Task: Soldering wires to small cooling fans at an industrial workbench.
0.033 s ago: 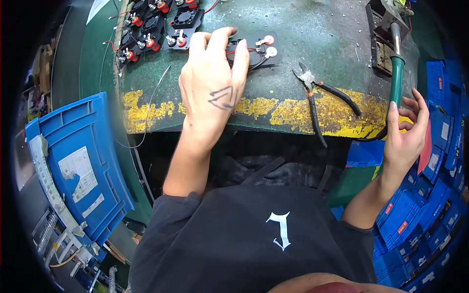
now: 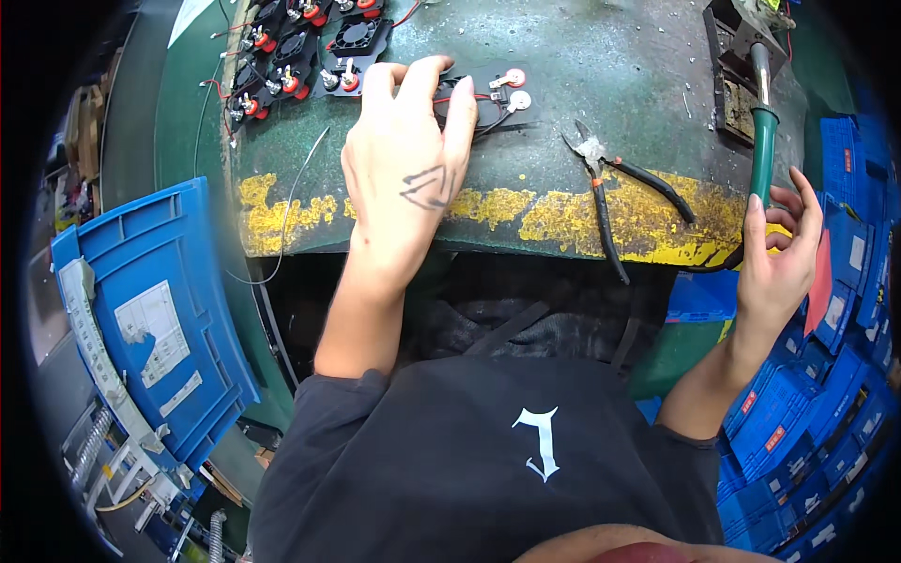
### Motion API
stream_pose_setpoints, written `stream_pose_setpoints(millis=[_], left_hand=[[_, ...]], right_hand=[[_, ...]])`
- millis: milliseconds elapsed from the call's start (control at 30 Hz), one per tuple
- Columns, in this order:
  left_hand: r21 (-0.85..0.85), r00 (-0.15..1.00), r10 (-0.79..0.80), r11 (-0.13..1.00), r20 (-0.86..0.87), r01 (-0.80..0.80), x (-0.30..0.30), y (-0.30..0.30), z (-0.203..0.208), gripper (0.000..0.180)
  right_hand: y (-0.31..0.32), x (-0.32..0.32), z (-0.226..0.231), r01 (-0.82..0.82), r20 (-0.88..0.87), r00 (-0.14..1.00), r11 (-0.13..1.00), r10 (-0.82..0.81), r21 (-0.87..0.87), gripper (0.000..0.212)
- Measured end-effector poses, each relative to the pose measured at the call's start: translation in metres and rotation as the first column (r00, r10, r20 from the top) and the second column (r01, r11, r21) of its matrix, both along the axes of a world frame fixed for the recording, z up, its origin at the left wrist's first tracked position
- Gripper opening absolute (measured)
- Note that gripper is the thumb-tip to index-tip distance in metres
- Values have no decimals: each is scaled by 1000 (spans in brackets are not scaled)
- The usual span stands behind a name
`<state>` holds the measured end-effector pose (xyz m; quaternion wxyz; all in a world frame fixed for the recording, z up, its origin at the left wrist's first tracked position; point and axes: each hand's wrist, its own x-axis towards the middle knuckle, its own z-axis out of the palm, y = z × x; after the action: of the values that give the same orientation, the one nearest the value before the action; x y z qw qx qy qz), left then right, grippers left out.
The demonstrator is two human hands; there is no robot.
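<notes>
My left hand (image 2: 404, 150) is closed over the left part of a black fan panel (image 2: 488, 77) lying on the bench, its thumb and fingers bent around the fan end and hiding most of it. At the panel's right end, a red and a white round terminal show, with thin red and black wires running to them. My right hand (image 2: 784, 244) is loosely closed at the lower end of the green handle of a soldering iron (image 2: 764, 150), thumb along one side and fingertips on the other. The iron's metal end sits in a stand (image 2: 737, 89).
Black-handled cutting pliers (image 2: 601, 178) lie partly open between my hands, handles over the bench's front edge. Several similar fan panels (image 2: 357, 38) stand at the far left. A loose thin wire (image 2: 298, 174) hangs off the edge. Blue crates (image 2: 169, 310) flank me on both sides.
</notes>
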<state>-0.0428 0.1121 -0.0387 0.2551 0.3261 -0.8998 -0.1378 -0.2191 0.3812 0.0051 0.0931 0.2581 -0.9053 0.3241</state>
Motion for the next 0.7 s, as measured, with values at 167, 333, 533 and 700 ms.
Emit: stream_pose_setpoints(millis=[167, 333, 533, 700], left_hand=[[160, 995, -102, 982, 14, 98, 8, -3, 11, 34], [417, 974, -223, 891, 49, 183, 9, -12, 20, 34], [816, 966, -183, 521, -180, 251, 13, -17, 9, 29], [923, 979, 42, 342, -200, 174, 17, -6, 22, 31]], right_hand=[[-1, -2, -6, -27, 45, 999, 997, 31, -71, 47], [5, 34, 12, -190, -343, 922, 982, 181, 6, 39], [-35, 59, -13, -331, -144, 900, 860, 412, 390, 45], [-46, 55, -16, -267, -111, 924, 826, 366, 496, 31]])
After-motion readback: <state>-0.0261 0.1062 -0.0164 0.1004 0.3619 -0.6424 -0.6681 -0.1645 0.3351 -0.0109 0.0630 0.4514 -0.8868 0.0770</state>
